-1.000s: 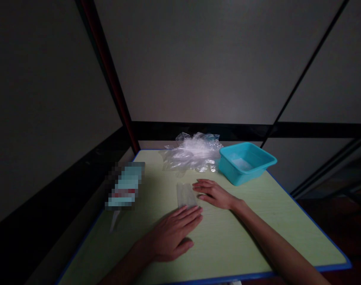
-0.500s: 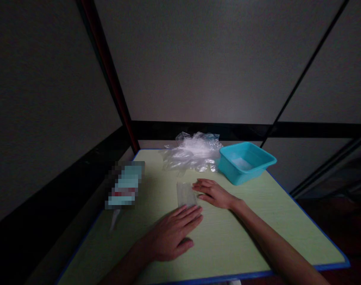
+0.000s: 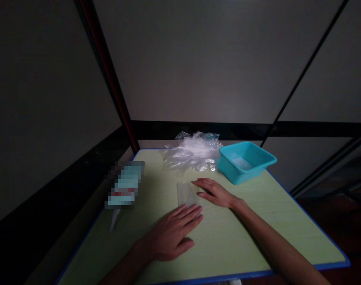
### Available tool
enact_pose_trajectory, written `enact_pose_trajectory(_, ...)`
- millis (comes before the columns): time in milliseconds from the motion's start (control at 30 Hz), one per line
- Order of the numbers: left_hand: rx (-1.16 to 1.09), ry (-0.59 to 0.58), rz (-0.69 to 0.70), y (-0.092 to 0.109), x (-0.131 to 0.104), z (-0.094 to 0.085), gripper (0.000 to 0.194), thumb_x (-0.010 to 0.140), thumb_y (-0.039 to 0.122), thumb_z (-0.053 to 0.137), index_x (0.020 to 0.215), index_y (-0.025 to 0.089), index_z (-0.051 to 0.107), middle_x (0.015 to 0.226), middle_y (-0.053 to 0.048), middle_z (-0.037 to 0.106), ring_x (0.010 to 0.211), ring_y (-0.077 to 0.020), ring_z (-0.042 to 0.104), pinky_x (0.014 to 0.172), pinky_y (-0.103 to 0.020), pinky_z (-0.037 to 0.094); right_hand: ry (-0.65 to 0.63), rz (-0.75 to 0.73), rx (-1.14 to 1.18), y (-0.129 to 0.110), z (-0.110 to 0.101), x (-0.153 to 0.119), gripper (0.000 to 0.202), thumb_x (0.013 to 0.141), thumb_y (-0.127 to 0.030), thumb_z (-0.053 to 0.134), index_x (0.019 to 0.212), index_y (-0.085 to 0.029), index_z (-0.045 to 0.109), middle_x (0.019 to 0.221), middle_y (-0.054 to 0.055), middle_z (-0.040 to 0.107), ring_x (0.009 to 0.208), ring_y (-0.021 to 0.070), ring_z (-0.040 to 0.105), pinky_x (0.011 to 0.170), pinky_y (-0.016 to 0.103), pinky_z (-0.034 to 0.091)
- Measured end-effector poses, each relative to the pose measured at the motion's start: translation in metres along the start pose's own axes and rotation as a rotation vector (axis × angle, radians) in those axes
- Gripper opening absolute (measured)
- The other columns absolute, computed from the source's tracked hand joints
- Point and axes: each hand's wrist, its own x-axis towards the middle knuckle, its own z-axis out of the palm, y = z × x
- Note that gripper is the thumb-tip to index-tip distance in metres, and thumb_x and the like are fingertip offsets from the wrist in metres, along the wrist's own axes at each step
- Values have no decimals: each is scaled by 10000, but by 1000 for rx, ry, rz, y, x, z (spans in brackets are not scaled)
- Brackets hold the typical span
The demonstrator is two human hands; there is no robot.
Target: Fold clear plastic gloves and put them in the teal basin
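A small clear plastic bag [image 3: 186, 194] lies flat on the pale green table [image 3: 239, 237]. My left hand [image 3: 177, 233] rests open over its near end, fingers stretched out and covering that edge. At the bag's far right corner is my right hand [image 3: 214, 193], its fingers extended and its fingertips at the bag's edge. Neither hand is closed on anything. Whatever lies under the left fingers is hidden.
Behind the hands sits a heap of crumpled clear plastic bags [image 3: 195, 152]. A turquoise plastic basin [image 3: 236, 174] stands at the back right with something whitish inside. At the left edge is a blurred-out pale green object [image 3: 127, 184]. Walls close in behind the table.
My right hand's fingers have shifted slightly and lie closer together at the bag's corner. My left hand, the bag and the basin stay in place.
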Motion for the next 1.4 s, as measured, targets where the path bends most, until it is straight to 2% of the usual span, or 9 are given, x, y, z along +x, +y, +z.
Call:
enact_pose_trajectory(367, 1, -8, 8, -1, 0, -1, 588, 838, 350, 412, 1349, 190, 167, 1421, -48, 141, 1297, -173, 91, 1064, -369, 92, -30, -90, -31, 1, -3, 1, 379, 873, -328, 391, 1220, -180, 434, 1208, 79, 497, 1154, 219, 380, 947, 386, 322)
enact_pose_trajectory(1400, -20, 19, -2, 0, 0, 0, 606, 826, 349, 439, 1348, 207, 167, 1424, -42, 128, 1296, -189, 100, 1065, -375, 93, -39, -42, -146, -2, 0, 2, 412, 876, -363, 364, 1246, -187, 407, 1190, 108, 473, 1126, 217, 394, 906, 375, 348)
